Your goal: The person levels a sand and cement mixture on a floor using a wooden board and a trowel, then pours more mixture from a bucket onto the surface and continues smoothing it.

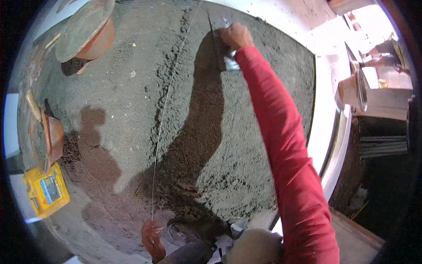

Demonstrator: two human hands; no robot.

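My right arm, in a red sleeve, reaches to the far side of a bed of damp grey mortar (246,132). My right hand (237,36) is closed round a trowel whose shiny metal blade (231,63) shows on the mortar; its grip is hidden by my fingers. At the near edge my left hand (152,240) is low, with curled fingers at the lower end of a thin taut string (161,119). From there the string runs away across the mortar to the far edge. My right arm's dark shadow falls left of the arm.
An orange-brown basin (96,44) stands tilted at far left. Nearer is another basin (53,138) with a wooden handle (33,105) sticking up. Beside it is a yellow jerrycan (47,191). White edging (327,110) bounds the right side; beyond are a third basin (349,90) and a person (384,59).
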